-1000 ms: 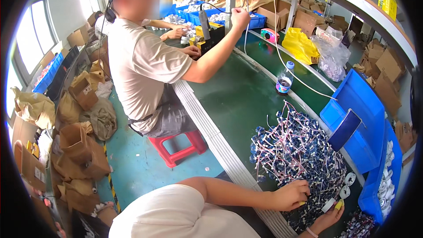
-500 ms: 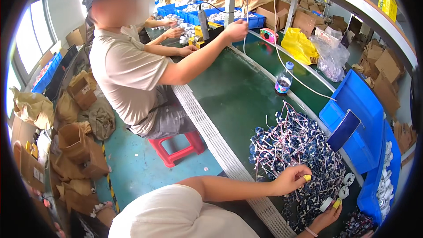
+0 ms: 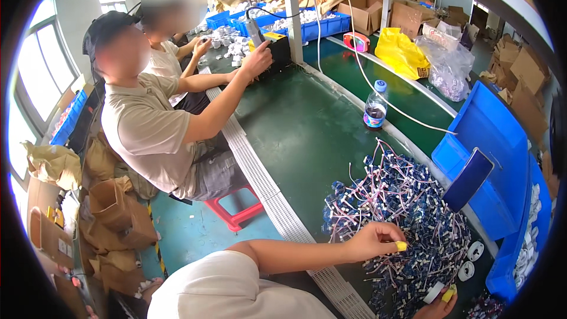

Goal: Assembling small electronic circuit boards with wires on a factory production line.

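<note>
Over the near side of a pile of small dark-blue circuit boards with pink and white wires (image 3: 407,195), my left hand (image 3: 375,242) hovers with bent fingers. Its thumb and fingertips are pinched together, and a yellow cover shows at the tip. Whatever the pinch may hold is too small to make out. Lower right, my right hand (image 3: 438,307) grips a white round plastic housing (image 3: 433,293), cut off partly by the picture's edge. A yellow cover (image 3: 450,294) is on one of its fingertips. Two more white round housings (image 3: 466,270) lie beside the pile.
A phone (image 3: 469,180) leans on a tilted blue bin (image 3: 496,136) right of the pile; another blue bin holds white parts (image 3: 527,254). Behind the pile stands a bottle (image 3: 375,106) near a hanging white cable. Co-workers (image 3: 153,106) sit along the green bench at left.
The view has shifted slightly. My hands keep nearly the same pose, the right one lower in the picture. The nearer co-worker's outstretched arm has drawn back to the hanging grey tool.
</note>
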Demonstrator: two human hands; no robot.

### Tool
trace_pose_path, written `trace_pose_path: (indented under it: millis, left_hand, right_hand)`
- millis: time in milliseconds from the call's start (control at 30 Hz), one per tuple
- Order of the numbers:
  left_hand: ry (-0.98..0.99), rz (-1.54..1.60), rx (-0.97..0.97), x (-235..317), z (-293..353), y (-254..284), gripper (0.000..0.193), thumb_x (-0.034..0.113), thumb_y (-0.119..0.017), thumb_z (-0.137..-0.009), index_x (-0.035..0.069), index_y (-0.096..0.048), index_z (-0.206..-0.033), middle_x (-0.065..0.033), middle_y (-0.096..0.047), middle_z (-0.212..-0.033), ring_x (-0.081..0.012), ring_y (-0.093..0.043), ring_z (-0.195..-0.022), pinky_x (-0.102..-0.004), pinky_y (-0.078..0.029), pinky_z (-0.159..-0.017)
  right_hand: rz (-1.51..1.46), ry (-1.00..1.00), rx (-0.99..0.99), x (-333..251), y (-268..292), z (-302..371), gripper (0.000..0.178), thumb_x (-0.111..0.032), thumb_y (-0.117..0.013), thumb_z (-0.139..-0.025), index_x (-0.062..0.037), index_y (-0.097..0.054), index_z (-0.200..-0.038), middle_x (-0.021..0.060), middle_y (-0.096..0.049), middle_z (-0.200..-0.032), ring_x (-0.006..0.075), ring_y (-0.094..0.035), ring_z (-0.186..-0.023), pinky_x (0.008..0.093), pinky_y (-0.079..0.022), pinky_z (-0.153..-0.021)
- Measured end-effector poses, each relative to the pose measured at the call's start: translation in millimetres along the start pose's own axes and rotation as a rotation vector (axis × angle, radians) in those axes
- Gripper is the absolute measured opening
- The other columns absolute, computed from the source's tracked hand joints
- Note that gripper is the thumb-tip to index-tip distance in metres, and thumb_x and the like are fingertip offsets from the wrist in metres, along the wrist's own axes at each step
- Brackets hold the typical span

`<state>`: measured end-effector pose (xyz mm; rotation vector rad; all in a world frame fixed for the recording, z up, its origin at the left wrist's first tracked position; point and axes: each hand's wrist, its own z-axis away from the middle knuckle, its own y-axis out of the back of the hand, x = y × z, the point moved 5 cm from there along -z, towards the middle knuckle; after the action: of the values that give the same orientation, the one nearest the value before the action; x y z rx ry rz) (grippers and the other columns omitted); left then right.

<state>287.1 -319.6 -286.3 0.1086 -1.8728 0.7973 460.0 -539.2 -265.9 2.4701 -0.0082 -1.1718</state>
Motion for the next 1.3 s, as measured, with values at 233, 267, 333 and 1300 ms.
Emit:
trace_pose_path:
  millis: [233,267,333,1300]
  left_hand:
    - [0.228,-0.121,0.034,13.2,23.2,11.8,0.021,-0.008,-0.063,-0.079,0.0,-0.062,-0.098,-0.0106,-0.052,-0.114,-0.0191,-0.057,-0.103,-0.0288,-0.049,-0.086]
    - [0.191,-0.11,0.019,18.1,23.3,10.4,0.019,-0.008,-0.062,-0.08,0.0,-0.063,-0.097,-0.0114,-0.056,-0.111,-0.0194,-0.058,-0.101,-0.0291,-0.048,-0.085]
    - [0.248,-0.263,0.031,29.5,22.6,3.9,0.018,-0.007,-0.062,-0.08,0.001,-0.065,-0.096,-0.0112,-0.061,-0.101,-0.0205,-0.059,-0.097,-0.0296,-0.048,-0.083]
    - [0.014,-0.831,-0.019,25.8,44.5,-14.3,0.031,-0.014,-0.06,-0.069,0.004,-0.069,-0.093,-0.0122,-0.065,-0.086,-0.0178,-0.063,-0.07,-0.0238,-0.049,-0.058]
  right_hand:
    - [-0.304,-0.295,0.035,71.7,31.6,29.7,0.024,-0.008,-0.051,-0.09,0.0024,-0.054,-0.112,0.0117,-0.058,-0.108,0.019,-0.056,-0.094,0.029,-0.045,-0.084]
    - [-0.184,-0.197,0.041,6.2,8.4,19.5,0.019,-0.003,-0.052,-0.086,0.0022,-0.058,-0.103,0.0106,-0.058,-0.106,0.0193,-0.055,-0.092,0.0298,-0.044,-0.082]
    - [-0.118,-0.107,-0.162,-64.7,-17.6,13.8,0.013,0.002,-0.058,-0.072,0.0018,-0.059,-0.085,0.0112,-0.059,-0.094,0.0227,-0.054,-0.087,0.032,-0.045,-0.079]
    - [-0.205,-0.095,-0.572,-103.4,-90.4,58.4,0.025,0.002,-0.061,-0.065,-0.0003,-0.054,-0.089,0.0115,-0.057,-0.081,0.0298,-0.053,-0.08,0.039,-0.039,-0.07]
